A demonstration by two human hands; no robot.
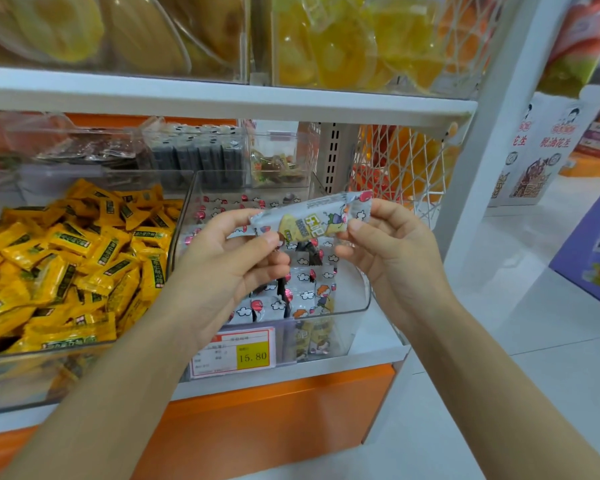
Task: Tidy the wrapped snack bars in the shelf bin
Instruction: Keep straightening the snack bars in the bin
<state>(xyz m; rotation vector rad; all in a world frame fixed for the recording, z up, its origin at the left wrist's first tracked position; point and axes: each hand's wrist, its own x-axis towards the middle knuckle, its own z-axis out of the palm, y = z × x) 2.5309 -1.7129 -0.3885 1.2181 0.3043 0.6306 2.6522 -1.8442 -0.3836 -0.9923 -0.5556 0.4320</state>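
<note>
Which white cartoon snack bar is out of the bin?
The snack bar pinched between left hand and right hand; the other bars lie in the clear bin.

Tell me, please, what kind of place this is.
Probably a shop selling loose snacks: a clear bin of wrapped snack bars on a white shelf, a price tag reading 15.80 on its front, and heaps of yellow wrapped sweets beside it.
</note>
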